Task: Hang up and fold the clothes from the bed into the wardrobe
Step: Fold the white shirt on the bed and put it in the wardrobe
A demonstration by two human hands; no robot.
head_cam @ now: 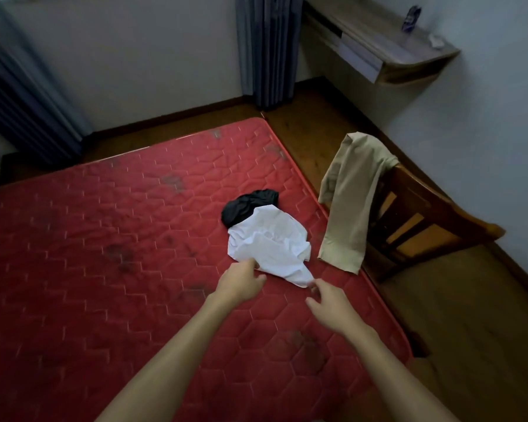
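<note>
Head view: left hand point(241, 281) pinches the white garment's point(269, 242) edge, right hand point(328, 303) loosely open at its corner

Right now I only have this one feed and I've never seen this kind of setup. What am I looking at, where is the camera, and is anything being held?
There is no machine here: a person works with bare hands, and the single camera sits on their head, looking forward and down. The left hand touches the near edge of a crumpled white garment; whether it grips the cloth is unclear. The right hand is spread open at the garment's near corner, holding nothing. The white garment lies on a bare red mattress, partly over a black garment. A beige garment hangs over a wooden chair beside the bed. No wardrobe is in view.
</note>
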